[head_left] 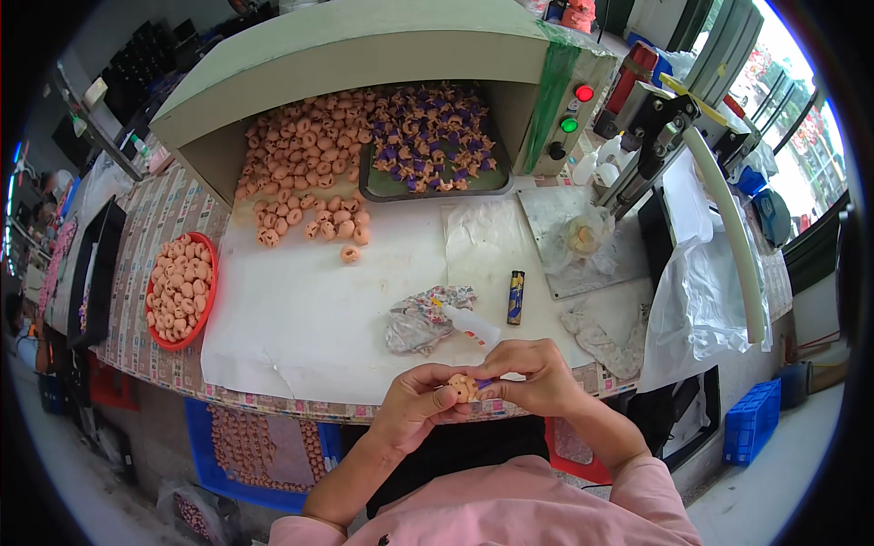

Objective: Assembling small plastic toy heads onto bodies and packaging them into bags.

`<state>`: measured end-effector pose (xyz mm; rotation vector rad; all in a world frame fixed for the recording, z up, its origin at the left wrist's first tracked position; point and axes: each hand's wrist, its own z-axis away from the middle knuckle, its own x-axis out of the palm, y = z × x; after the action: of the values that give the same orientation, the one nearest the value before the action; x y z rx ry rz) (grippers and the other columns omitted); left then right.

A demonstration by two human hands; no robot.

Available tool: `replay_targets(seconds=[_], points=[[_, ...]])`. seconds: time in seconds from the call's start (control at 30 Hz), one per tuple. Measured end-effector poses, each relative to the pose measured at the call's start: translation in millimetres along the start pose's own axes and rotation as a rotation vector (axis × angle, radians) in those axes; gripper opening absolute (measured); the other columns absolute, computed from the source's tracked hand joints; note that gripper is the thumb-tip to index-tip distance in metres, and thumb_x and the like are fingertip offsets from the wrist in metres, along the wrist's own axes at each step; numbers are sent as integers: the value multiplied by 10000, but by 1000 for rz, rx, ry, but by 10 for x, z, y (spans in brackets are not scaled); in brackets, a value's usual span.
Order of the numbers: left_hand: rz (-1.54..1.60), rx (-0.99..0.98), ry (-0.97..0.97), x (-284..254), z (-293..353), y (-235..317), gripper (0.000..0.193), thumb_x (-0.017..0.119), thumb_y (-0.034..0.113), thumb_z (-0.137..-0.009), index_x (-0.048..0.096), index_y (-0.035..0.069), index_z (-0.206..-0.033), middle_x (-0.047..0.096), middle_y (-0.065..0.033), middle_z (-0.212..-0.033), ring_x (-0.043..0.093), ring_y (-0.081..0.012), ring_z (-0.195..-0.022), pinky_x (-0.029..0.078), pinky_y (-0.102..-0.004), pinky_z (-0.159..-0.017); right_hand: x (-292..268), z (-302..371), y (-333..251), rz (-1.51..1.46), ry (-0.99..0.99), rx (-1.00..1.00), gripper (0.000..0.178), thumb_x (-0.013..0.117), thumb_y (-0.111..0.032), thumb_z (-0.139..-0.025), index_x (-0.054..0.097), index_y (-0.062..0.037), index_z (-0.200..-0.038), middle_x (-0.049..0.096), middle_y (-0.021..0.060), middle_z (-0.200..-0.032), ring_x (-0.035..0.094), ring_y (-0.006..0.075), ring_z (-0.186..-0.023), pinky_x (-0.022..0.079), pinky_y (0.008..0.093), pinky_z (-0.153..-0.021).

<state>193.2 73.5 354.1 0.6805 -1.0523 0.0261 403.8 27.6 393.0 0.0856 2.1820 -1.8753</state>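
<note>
At the table's near edge my hands meet over a small peach-coloured doll head (462, 389). My left hand (421, 398) pinches the head between thumb and fingers. On its right side, my right hand (535, 375) grips a small purple figure part (484, 383), which touches the head; my fingers partly cover the joint. Just beyond my hands lie a crumpled patterned cloth or bag (421, 323) and a white bottle (472, 325) with an orange mark. A dark blue and yellow lighter-shaped stick (516, 298) lies to their right.
A box-like hood (355, 50) shelters piled hollow doll heads (314, 136) and a dark tray (437, 193) of purple-and-peach parts. More heads fill a red basket (211, 300) at left. A lever press (651, 150) stands at right; a blue crate (196, 428) sits below.
</note>
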Motion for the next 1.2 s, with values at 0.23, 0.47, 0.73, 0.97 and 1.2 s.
replay_targets(seconds=[0.23, 0.47, 0.73, 0.97, 1.2], points=[[-104, 32, 56, 52, -16, 20, 329, 714, 125, -837, 626, -10, -1123, 674, -114, -974, 681, -157, -773, 600, -280, -688, -41, -24, 9, 52, 9, -17, 328, 768, 54, -672, 727, -37, -985, 694, 97, -851, 665, 209, -790, 519, 301, -709], [-176, 2, 28, 147, -93, 115, 285, 694, 96, -855, 625, -5, -1113, 665, -106, -976, 683, -175, -798, 599, -285, -716, -76, 56, -85, 92, 68, -33, 354, 769, 30, -691, 712, -38, -1034, 696, 103, -868, 671, 227, -816, 525, 313, -733], [-60, 119, 51, 167, -16, 131, 290, 639, 94, -895, 523, 42, -1156, 630, -135, -1050, 678, -215, -895, 592, -294, -740, -1073, 36, -430, 887, 1110, -380, 179, 598, -62, -902, 658, -8, -1062, 648, 81, -1049, 573, 147, -875, 464, 273, -816], [-68, 62, -38, 324, -161, -46, 362, 630, 155, -911, 510, 25, -1227, 606, -133, -1100, 656, -227, -959, 572, -327, -818, -2266, -580, -1276, 1187, 1167, -806, 232, 527, -104, -963, 667, -51, -1141, 690, 36, -1060, 555, 103, -986, 427, 245, -883], [-77, 193, -15, 278, -61, 27, 387, 630, 150, -910, 503, 12, -1249, 602, -138, -1141, 645, -217, -987, 572, -321, -838, -2092, -440, -1115, 761, 1256, -561, 202, 585, -127, -931, 683, -26, -1076, 701, 43, -1004, 618, 89, -838, 475, 234, -772]])
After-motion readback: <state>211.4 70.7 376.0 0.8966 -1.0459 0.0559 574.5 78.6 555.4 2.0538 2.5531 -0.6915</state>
